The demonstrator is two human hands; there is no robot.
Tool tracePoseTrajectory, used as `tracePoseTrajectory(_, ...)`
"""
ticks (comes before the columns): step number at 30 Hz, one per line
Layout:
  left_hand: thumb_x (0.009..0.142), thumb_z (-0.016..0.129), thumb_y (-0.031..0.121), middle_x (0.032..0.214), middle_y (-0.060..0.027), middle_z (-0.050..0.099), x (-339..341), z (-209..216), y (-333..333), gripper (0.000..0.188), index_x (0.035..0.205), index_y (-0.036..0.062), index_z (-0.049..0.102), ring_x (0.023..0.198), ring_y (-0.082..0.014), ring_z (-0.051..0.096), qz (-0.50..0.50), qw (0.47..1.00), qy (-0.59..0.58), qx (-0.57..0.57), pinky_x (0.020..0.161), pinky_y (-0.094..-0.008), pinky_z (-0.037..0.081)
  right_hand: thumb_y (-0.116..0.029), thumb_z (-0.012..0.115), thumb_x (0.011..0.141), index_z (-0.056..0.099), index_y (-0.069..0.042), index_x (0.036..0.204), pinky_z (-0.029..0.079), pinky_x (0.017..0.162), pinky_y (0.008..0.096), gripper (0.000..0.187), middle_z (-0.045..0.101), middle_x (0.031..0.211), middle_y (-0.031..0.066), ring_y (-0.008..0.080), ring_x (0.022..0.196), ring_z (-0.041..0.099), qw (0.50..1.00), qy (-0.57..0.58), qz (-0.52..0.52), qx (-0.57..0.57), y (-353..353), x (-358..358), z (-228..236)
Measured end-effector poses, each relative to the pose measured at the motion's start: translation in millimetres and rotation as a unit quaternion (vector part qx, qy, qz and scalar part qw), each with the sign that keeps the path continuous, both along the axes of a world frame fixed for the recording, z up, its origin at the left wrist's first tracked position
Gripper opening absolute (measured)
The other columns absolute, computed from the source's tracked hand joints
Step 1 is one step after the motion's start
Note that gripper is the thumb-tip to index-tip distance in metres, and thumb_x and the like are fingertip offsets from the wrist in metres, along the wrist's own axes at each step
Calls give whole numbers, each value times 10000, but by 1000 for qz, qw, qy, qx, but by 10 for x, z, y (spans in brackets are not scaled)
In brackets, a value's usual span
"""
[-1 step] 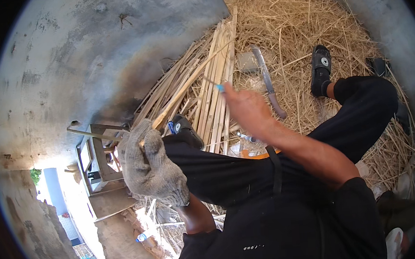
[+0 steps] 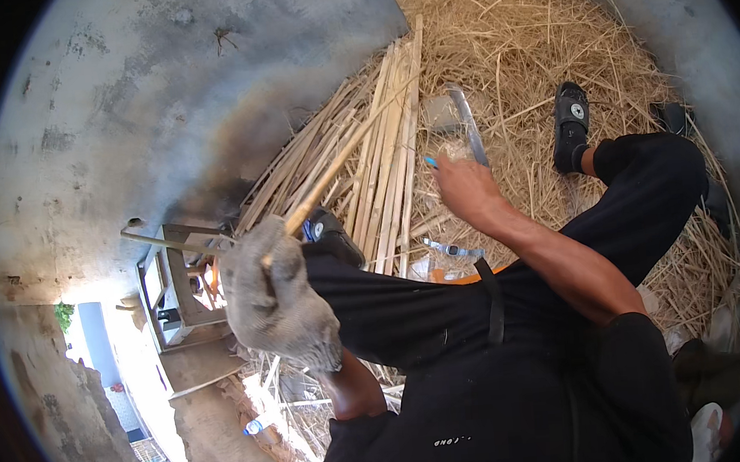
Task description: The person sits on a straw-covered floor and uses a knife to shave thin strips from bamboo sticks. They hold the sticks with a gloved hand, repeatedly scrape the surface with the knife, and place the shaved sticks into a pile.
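Note:
My left hand (image 2: 273, 293), in a grey knitted glove, is closed round a long pale wooden stick (image 2: 332, 175). The stick slants up and away over a bundle of similar strips (image 2: 392, 156). Bare and slightly blurred, my right hand (image 2: 467, 188) is closed on a small tool with a blue handle (image 2: 431, 162); its blade cannot be made out now. Just beyond that hand a long-bladed knife (image 2: 469, 123) lies on the straw, its handle hidden behind the hand.
Loose straw (image 2: 528, 40) covers the floor. A grey wall (image 2: 138, 101) rises at the left, beside a wooden frame (image 2: 181, 287). My sandalled foot (image 2: 572, 122) rests at the right. A strap-like object (image 2: 453, 249) lies near my thigh, and a plastic bottle (image 2: 255, 426) lies at the lower left.
My right hand has moved right, away from the stick, and the tool's thin blade no longer shows. The gloved left hand and the stick have shifted slightly right.

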State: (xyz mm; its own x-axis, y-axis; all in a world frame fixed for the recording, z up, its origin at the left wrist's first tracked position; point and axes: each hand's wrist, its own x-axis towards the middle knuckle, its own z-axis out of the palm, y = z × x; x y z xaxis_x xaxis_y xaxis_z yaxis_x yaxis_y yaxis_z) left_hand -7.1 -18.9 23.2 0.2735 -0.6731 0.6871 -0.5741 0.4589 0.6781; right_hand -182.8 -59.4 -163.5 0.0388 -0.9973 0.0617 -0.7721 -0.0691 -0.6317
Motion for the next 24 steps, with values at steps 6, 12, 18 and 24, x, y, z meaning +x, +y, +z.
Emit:
tracePoseTrajectory(6, 772, 735, 7, 951, -145, 712, 70, -58, -14, 196, 964, -28, 713, 884, -252, 669, 47, 998, 29, 0, 800, -337, 526, -219, 498, 1007, 475, -9, 964, 474, 502, 471, 215, 595, 602, 181, 395, 565, 621, 992, -123, -2, -32, 347, 294, 811)
tracePoseTrajectory(12, 761, 758, 52, 923, -118, 733, 177, -15, -17, 186, 940, 7, 730, 878, -271, 683, -45, 991, -123, -27, 810, -363, 532, -164, 590, 963, 482, -25, 943, 444, 451, 436, 177, 566, 609, 142, 337, 500, 593, 954, -222, 103, -172, 491, 494, 1413)
tracePoseTrajectory(18, 751, 778, 71, 933, -123, 735, 420, -172, -54, 214, 945, -1, 727, 884, -264, 686, -34, 998, -43, -25, 793, -345, 535, -178, 637, 929, 487, -39, 954, 447, 413, 423, 206, 579, 606, 124, 316, 492, 605, 963, -103, 112, -221, 235, 661, 1122)
tracePoseTrajectory(24, 858, 688, -35, 1023, -107, 660, 768, -257, 109, 188, 1045, -48, 689, 917, -184, 656, -20, 996, 46, 69, 811, -275, 581, -191, 625, 931, 473, -34, 965, 462, 435, 475, 221, 586, 569, 158, 374, 508, 616, 969, -61, 117, -210, 226, 1025, 1007)
